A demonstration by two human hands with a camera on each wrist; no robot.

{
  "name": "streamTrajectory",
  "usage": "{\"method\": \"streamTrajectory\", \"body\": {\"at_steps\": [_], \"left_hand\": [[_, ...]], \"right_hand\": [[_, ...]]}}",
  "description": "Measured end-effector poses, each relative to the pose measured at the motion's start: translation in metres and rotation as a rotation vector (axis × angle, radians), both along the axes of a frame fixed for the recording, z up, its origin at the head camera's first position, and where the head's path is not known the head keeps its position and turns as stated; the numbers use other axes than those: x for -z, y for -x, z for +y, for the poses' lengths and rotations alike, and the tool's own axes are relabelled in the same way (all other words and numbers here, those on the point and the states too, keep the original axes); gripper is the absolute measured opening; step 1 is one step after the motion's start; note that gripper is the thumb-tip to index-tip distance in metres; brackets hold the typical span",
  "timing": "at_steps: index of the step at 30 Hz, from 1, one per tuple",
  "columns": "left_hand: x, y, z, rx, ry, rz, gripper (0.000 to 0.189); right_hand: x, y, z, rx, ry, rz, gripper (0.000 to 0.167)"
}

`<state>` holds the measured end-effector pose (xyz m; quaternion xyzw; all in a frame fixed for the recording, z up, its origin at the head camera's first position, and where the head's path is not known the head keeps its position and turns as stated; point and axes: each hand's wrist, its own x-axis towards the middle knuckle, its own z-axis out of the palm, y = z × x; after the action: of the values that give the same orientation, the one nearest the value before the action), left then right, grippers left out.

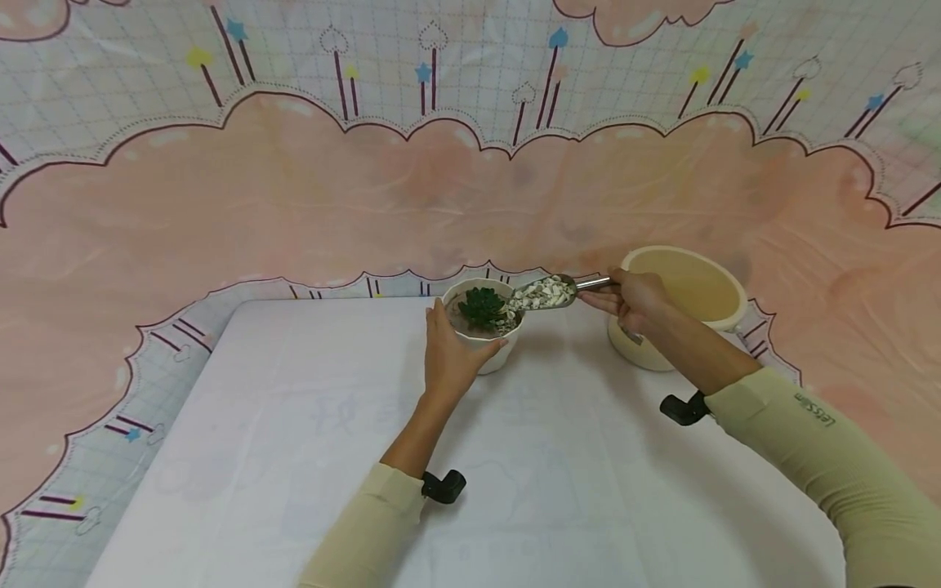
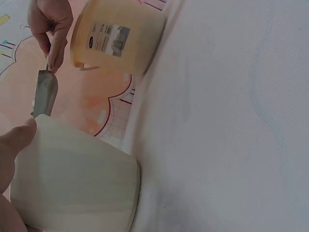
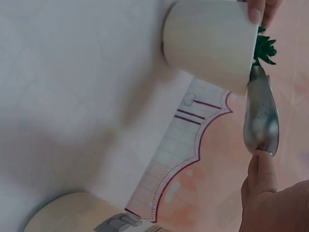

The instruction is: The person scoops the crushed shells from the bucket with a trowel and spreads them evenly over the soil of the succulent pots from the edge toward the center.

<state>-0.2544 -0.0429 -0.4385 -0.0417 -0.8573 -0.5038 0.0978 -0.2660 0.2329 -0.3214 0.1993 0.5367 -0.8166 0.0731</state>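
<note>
A white flower pot [image 1: 494,362] stands near the table's far edge. Inside it sits a dark green succulent [image 1: 482,307], with pale bits scattered on the soil at its right. My left hand [image 1: 452,355] grips the pot from the left and near side, thumb along the rim. My right hand [image 1: 641,300] holds a metal scoop [image 3: 260,121] by its handle. White and grey stone chips [image 1: 546,291] fill much of the scoop, whose tip reaches over the pot's right rim beside the plant.
A cream bucket [image 1: 634,351] with a printed label [image 2: 110,39] stands at the table's far right, behind and beneath my right hand. A patterned cloth [image 1: 331,204] hangs behind the white table [image 1: 309,441].
</note>
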Motion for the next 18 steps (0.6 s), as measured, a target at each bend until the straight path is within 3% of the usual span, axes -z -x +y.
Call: {"method": "streamTrajectory", "body": {"at_steps": [18], "left_hand": [[0.0004, 0.0039, -0.0094, 0.044, -0.041, -0.022, 0.123]], "right_hand": [[0.0012, 0.0049, 0.0020, 0.001, -0.072, 0.029, 0.023]]}}
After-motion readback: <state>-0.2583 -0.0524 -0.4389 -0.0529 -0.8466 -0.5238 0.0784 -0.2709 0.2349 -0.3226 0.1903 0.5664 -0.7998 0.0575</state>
